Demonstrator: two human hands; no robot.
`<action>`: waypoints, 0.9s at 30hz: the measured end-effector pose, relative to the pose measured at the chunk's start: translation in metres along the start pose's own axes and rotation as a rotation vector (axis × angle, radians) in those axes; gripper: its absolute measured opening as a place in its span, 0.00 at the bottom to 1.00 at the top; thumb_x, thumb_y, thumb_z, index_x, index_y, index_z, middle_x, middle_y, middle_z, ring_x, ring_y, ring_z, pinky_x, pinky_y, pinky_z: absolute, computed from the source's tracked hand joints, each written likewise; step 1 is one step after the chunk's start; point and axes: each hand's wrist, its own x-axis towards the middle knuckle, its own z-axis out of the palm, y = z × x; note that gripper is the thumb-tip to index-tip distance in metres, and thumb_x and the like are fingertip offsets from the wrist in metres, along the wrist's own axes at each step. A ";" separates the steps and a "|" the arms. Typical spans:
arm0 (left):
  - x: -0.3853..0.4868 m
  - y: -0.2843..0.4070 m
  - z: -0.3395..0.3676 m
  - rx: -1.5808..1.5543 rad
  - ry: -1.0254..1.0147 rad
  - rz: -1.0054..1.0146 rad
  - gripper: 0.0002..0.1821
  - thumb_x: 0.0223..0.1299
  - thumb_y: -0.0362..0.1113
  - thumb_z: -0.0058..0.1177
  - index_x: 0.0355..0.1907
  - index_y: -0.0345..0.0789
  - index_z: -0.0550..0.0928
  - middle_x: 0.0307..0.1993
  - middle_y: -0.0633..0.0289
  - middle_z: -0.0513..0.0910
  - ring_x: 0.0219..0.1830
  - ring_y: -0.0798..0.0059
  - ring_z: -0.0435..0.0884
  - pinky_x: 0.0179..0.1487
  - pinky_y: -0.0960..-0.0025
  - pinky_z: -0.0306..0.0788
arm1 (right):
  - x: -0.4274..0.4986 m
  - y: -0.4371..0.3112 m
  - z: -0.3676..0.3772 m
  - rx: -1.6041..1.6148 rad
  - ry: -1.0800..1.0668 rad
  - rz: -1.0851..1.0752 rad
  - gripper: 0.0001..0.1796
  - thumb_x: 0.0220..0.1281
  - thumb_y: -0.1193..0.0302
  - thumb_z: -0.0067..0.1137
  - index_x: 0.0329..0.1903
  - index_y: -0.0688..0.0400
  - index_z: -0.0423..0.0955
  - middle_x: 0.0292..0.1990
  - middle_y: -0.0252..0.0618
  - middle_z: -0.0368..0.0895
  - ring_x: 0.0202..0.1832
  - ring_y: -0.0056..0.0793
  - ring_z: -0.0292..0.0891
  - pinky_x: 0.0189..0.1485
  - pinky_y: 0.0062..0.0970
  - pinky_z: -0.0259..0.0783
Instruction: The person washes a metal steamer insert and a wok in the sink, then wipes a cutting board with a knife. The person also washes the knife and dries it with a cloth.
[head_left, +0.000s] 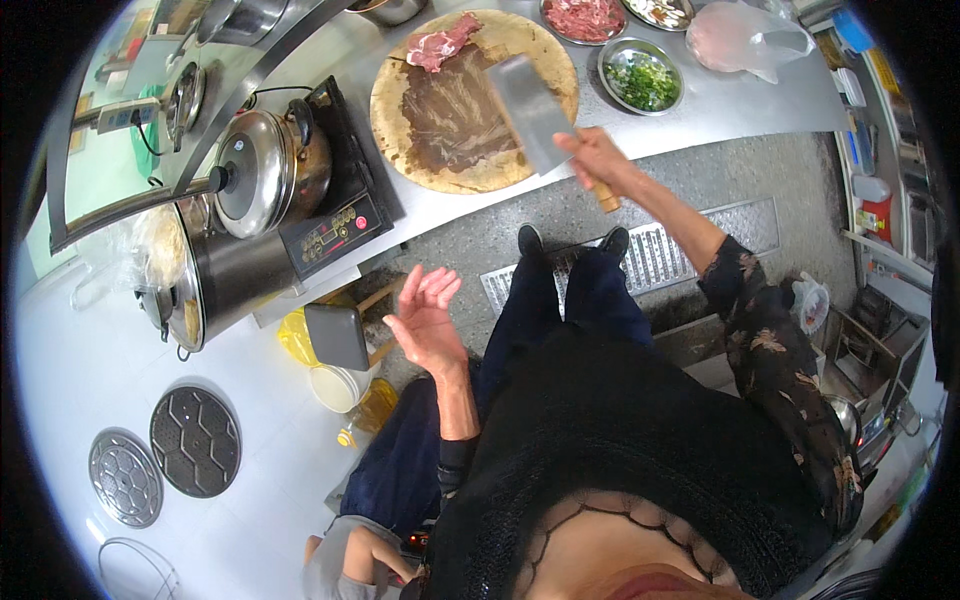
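Note:
My right hand (604, 161) grips the wooden handle of a meat cleaver (531, 112). The broad metal blade, slightly blurred, reaches over the right part of a round wooden chopping block (390, 135). A piece of raw meat (442, 45) lies at the block's far edge, apart from the blade. The middle of the block looks dark and wet. Palm up, my left hand (431, 315) hangs in the air to the left of my body with its fingers apart, holding nothing.
Right of the block sit metal bowls of chopped green onion (641, 77) and sliced meat (583, 16), and a plastic bag (742, 41). An induction cooker (337, 232) and lidded pots (259, 176) stand left. Below is a stool (337, 337); another person (360, 559) is behind.

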 end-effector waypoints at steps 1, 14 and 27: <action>-0.001 -0.003 0.001 -0.006 0.002 -0.018 0.46 0.72 0.68 0.28 0.63 0.22 0.71 0.50 0.39 0.80 0.51 0.50 0.82 0.58 0.52 0.75 | 0.003 -0.001 -0.013 -0.033 0.023 -0.023 0.20 0.75 0.57 0.51 0.37 0.63 0.76 0.14 0.29 0.68 0.11 0.16 0.60 0.12 0.21 0.59; 0.001 -0.007 -0.026 -0.101 0.049 -0.027 0.46 0.73 0.67 0.27 0.63 0.21 0.70 0.50 0.39 0.80 0.52 0.49 0.81 0.59 0.51 0.75 | 0.001 0.004 0.054 -0.174 -0.020 -0.062 0.19 0.75 0.62 0.51 0.34 0.67 0.75 0.11 0.30 0.66 0.08 0.19 0.60 0.12 0.26 0.58; -0.009 0.007 -0.026 -0.015 0.055 0.001 0.46 0.72 0.67 0.31 0.64 0.20 0.70 0.51 0.39 0.79 0.54 0.49 0.80 0.61 0.51 0.72 | -0.007 0.020 0.126 -0.238 -0.090 -0.008 0.23 0.74 0.58 0.51 0.31 0.66 0.77 0.12 0.35 0.71 0.11 0.24 0.68 0.16 0.29 0.69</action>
